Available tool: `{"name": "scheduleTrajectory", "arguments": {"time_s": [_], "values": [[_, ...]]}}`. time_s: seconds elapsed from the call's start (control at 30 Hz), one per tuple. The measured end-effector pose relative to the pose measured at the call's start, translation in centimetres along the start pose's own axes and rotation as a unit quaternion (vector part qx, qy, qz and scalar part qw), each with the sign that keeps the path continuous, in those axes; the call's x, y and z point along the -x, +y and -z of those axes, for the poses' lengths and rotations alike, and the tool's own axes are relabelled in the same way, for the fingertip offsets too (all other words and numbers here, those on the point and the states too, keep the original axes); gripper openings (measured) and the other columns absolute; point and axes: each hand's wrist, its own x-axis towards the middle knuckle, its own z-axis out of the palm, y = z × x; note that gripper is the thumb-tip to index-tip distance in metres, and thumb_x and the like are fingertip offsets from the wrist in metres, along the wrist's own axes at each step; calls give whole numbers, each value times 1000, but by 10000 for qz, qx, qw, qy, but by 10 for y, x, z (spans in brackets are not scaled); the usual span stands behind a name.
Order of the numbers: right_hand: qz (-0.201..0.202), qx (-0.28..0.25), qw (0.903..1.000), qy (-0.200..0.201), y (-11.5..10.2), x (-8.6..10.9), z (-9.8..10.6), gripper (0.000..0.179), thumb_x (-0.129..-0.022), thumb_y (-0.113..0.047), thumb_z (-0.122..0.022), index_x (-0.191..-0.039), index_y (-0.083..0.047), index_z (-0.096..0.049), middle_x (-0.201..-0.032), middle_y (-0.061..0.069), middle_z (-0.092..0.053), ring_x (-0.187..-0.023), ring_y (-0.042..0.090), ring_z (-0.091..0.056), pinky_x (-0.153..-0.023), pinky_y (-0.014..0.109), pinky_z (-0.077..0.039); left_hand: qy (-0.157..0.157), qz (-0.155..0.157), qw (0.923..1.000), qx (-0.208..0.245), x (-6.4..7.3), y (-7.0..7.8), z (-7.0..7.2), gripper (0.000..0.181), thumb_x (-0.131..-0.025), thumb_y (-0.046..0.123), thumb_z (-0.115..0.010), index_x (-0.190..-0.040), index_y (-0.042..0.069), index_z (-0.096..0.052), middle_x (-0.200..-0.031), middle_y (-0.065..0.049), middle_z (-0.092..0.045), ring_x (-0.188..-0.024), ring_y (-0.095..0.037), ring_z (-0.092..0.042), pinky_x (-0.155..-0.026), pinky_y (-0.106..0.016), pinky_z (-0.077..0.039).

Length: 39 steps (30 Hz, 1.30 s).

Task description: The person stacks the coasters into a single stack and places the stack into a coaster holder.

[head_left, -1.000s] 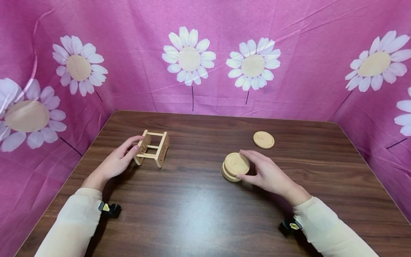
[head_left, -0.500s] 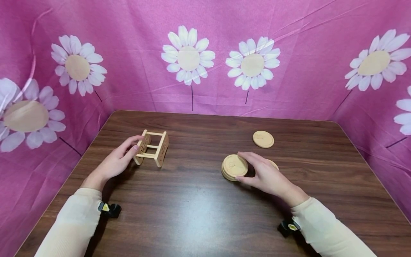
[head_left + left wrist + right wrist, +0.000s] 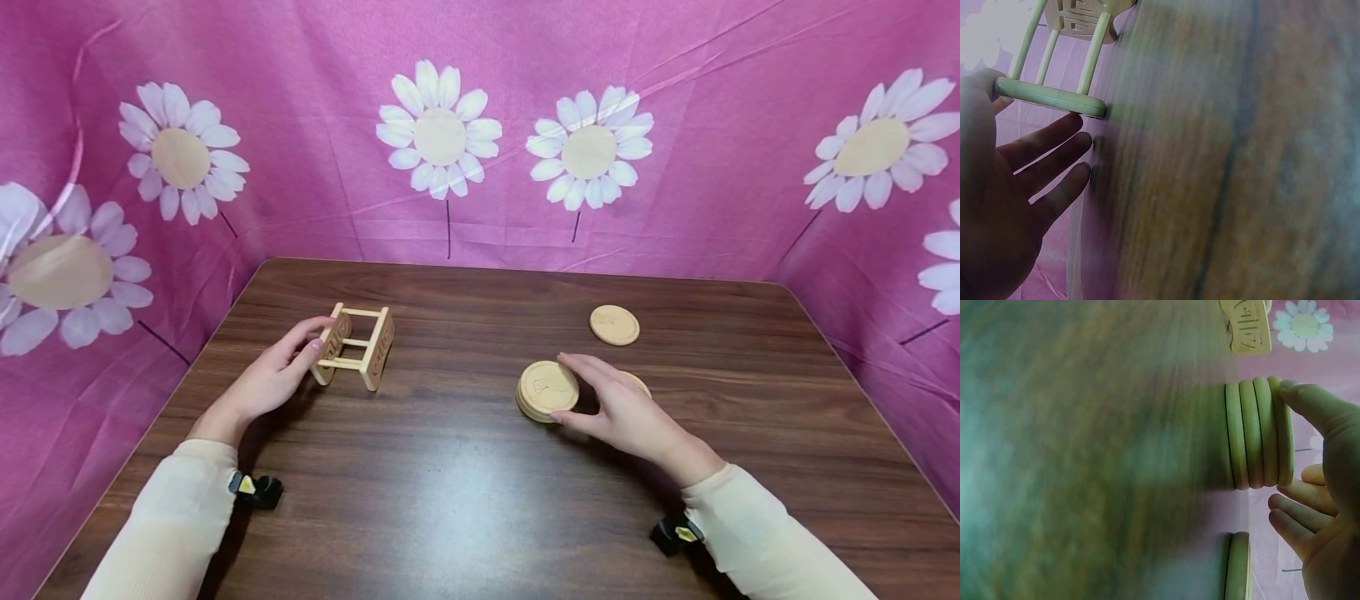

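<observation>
Head view: one wooden rack [image 3: 382, 346], upright, between nine and ten o'clock of the stack [image 3: 547, 396]; left hand [image 3: 277, 373] pinching its near side, presumably to steady it. One loose coaster [image 3: 615, 325], flat, between one and two; a second coaster [image 3: 640, 382] (half hidden), three o'clock.

Left wrist: two lowest fingers [image 3: 1072, 182] apart from rack.

Right wrist: stack, four deep; right hand [image 3: 1344, 500] gripping the topmost coaster [image 3: 1285, 434] by opposite rims, likely for alignment.

Table [image 3: 450, 375]: roomy lane for you left of the disc stack [image 3: 549, 392]
Rack [image 3: 382, 348]: blocks farther left
Loose disc [image 3: 615, 325]: in your way behind-right
</observation>
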Motion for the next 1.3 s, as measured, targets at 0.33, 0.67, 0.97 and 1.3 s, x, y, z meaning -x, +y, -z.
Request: {"name": "scheduleTrajectory", "arguments": {"time_s": [0.33, 0.67, 0.97, 1.3], "values": [[-58, -214, 9997, 143, 4, 10, 9, 78, -85, -24, -94, -149, 2, -60, -143, 17, -69, -100, 22, -73, -105, 26, -50, 9, 25, 10000, -4, 2, -2, 1, 44, -118, 23, -42, -161, 16, -46, -132, -23, -70, -109, -15, -62, -94, -32, -46], [-212, -192, 9992, 272, 14, 21, 16, 77, -84, -18, -93, -150, 1, -59, -145, 18, -68, -132, 38, -66, -114, 2, -24, 3, 38, 10000, 8, 2, 0, 0, 44, -118, 23, -41, -161, 15, -46, -131, -23, -70, -109, -19, -62, -93, -31, -47], [-212, -246, 9982, 508, 20, 28, 22, 78, -79, -11, -95, -146, 5, -61, -140, 21, -70, -127, 43, -67, -112, -1, -20, 14, 36, 10000, 29, 1, 0, -1, 44, -118, 23, -42, -161, 15, -46, -130, -22, -71, -107, -15, -62, -92, -28, -46], [-373, -61, 9983, 440, 30, 38, 28, 77, -80, -14, -95, -146, 7, -60, -140, 24, -69, -128, 44, -65, -112, -2, -18, -2, 20, 10000, 60, 1, 0, -1, 44, -118, 23, -42, -161, 15, -46, -131, -22, -71, -109, -12, -61, -94, -27, -45]]}}
